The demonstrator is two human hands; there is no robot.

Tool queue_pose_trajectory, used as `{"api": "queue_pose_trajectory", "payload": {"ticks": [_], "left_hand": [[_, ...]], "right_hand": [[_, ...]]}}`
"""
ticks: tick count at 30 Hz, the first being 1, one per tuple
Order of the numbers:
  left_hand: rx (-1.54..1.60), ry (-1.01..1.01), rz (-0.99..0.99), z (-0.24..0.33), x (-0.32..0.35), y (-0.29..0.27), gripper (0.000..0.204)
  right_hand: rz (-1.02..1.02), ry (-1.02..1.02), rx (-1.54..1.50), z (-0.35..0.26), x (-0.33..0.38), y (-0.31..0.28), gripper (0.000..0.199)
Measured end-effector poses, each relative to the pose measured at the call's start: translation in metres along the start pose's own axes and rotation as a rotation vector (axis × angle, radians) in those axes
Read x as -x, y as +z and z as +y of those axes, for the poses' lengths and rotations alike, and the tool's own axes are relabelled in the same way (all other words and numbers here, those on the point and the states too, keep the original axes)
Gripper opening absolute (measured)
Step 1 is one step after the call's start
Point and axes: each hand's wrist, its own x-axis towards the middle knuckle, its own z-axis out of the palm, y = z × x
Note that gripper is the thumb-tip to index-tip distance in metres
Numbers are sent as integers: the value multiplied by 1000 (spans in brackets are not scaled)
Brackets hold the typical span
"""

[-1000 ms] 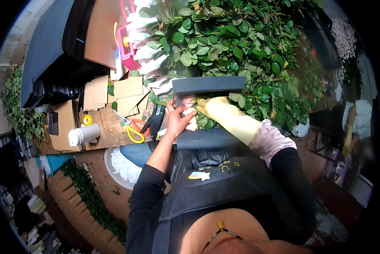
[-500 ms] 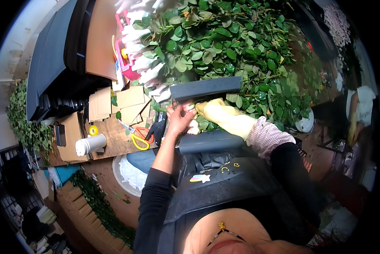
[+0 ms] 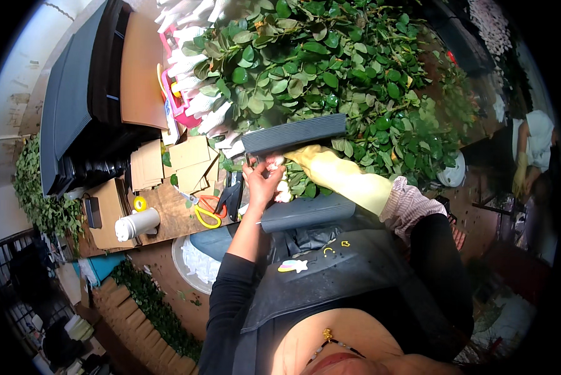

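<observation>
The bare left hand [image 3: 263, 185] bends its fingers at the pink and cream flower heads [image 3: 284, 191] between two ridged dark pads, the upper [image 3: 295, 134] and lower [image 3: 308, 215], while the gloved right hand [image 3: 318, 165] lies just beside; whether either is clamped on a bloom cannot be told. Over the last second both hands have stayed there, suggesting work on the same bunch continues. Beyond, leafy stems [image 3: 330, 81] and scissors [image 3: 195, 200] lie on the counter [image 3: 168, 206].
</observation>
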Motion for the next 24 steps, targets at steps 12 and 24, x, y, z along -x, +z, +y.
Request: {"api": "queue_pose_trajectory", "payload": {"ticks": [12,24], "left_hand": [[66,-68,-66,-5,1,-1,50],[22,12,-17,11,3,-8,50]], "right_hand": [[40,-13,368,-13,-28,24,43],[68,-22,-199,-36,12,-61,47]]}}
